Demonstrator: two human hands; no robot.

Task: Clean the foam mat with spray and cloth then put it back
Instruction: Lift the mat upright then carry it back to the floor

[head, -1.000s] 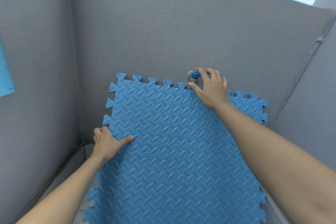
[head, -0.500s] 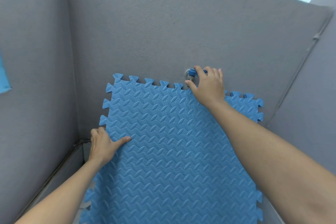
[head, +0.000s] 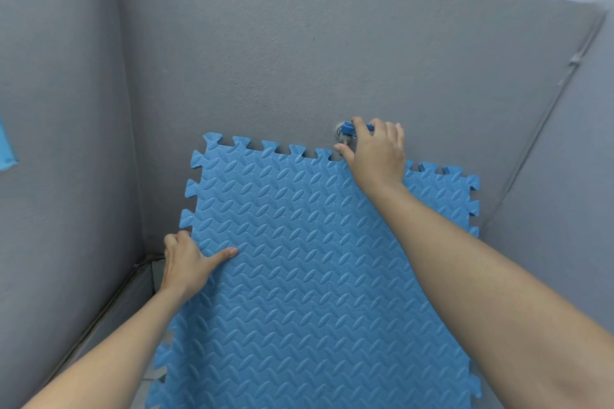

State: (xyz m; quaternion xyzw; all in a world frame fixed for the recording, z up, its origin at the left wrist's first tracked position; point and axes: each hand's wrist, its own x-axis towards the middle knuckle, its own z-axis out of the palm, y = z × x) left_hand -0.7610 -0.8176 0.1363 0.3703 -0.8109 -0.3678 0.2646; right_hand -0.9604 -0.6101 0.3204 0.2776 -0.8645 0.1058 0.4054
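A blue foam mat point(head: 299, 276) with interlocking toothed edges leans upright against the grey back wall point(head: 299, 43). My left hand point(head: 186, 262) grips its left edge, thumb lying across the front face. My right hand point(head: 375, 153) reaches over the mat's top edge and closes on the blue handle of a wall tap point(head: 347, 129). No spray bottle or cloth is in view.
Grey walls enclose the corner on the left point(head: 50, 176) and right point(head: 581, 176). A pipe point(head: 545, 116) runs diagonally down the right corner. A cable point(head: 109, 302) follows the left wall's base. A blue patch point(head: 6, 146) hangs on the left wall.
The view has shifted slightly. Both hands keep their holds; the right hand's fingers have shifted a little on the tap handle.
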